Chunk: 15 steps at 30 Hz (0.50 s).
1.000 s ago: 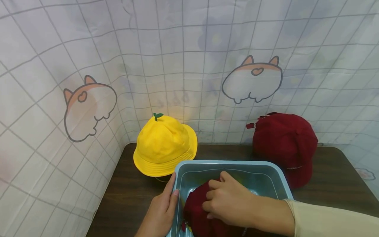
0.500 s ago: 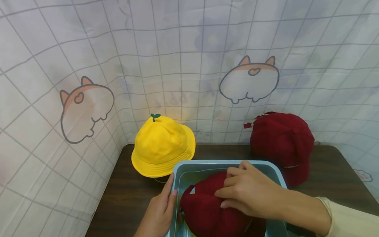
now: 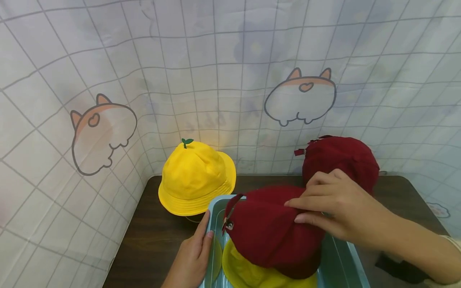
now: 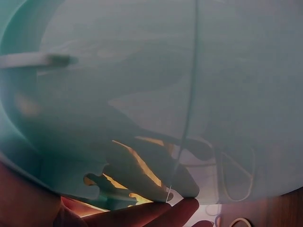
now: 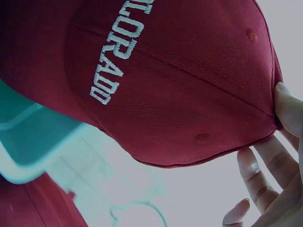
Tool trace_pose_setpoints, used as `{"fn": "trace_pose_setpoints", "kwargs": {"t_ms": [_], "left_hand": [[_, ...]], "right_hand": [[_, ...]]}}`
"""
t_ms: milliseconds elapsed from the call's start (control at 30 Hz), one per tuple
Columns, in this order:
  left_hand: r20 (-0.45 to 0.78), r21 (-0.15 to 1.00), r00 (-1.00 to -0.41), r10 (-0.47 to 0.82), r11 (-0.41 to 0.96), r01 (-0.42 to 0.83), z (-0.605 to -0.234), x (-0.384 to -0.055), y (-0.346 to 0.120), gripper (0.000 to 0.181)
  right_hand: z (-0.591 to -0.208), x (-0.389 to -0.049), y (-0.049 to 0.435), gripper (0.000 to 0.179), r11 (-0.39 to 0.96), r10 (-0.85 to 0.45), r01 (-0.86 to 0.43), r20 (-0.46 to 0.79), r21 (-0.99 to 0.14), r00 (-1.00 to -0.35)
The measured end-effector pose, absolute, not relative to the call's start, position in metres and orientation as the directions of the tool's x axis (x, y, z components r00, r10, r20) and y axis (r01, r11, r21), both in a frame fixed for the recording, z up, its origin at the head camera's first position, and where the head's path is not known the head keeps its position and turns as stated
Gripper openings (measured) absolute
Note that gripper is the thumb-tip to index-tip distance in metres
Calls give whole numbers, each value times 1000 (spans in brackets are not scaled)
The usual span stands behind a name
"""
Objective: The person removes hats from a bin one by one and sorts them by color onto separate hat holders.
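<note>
My right hand (image 3: 340,206) pinches a dark red baseball cap (image 3: 268,236) at the top of its crown. The cap hangs over a pale blue plastic basin (image 3: 342,264); white embroidered letters (image 5: 120,38) show on its front in the right wrist view. Below it, inside the basin, lies a yellow hat (image 3: 252,274), partly covered by the cap. At the basin's left side is my left hand (image 3: 191,256), its extended fingers against the outer wall and its thumb at the rim. The left wrist view shows fingertips (image 4: 187,208) touching that shiny wall.
A yellow bucket hat (image 3: 196,176) with a green sprout stands at the back left of the dark wooden table (image 3: 144,248). Another dark red cap (image 3: 342,160) sits at the back right, partly behind my right hand. A white gridded curtain (image 3: 201,80) hangs behind the table.
My right hand has lifted the red cap up and toward the right from inside the basin, uncovering the yellow hat beneath. The left hand stays at the basin's left side.
</note>
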<state>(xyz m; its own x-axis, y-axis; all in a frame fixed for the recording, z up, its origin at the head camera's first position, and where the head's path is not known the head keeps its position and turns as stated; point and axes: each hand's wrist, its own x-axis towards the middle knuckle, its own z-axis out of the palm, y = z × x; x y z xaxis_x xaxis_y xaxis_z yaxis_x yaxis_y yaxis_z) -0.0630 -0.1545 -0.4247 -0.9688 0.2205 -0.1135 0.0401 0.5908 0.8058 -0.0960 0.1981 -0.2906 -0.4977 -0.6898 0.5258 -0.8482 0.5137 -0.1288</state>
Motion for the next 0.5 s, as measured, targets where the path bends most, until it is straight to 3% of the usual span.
{"fn": "trace_pose_setpoints", "kwargs": {"t_ms": [167, 300, 400, 500], "left_hand": [[-75, 781, -978, 194, 621, 63, -423, -61, -153, 57], [-73, 773, -980, 188, 632, 64, -423, -61, -153, 57], [-58, 767, -981, 188, 637, 77, -423, -60, -153, 57], [-36, 758, -981, 189, 645, 96, -424, -59, -153, 57]], "right_hand": [[-259, -98, 211, 42, 520, -629, -847, 620, -112, -468], [-232, -98, 227, 45, 609, -576, -788, 635, -85, -514], [-214, -100, 241, 30, 697, -530, -715, 629, -59, -569], [-203, -108, 257, 44, 743, -485, -667, 643, -54, -593]]}}
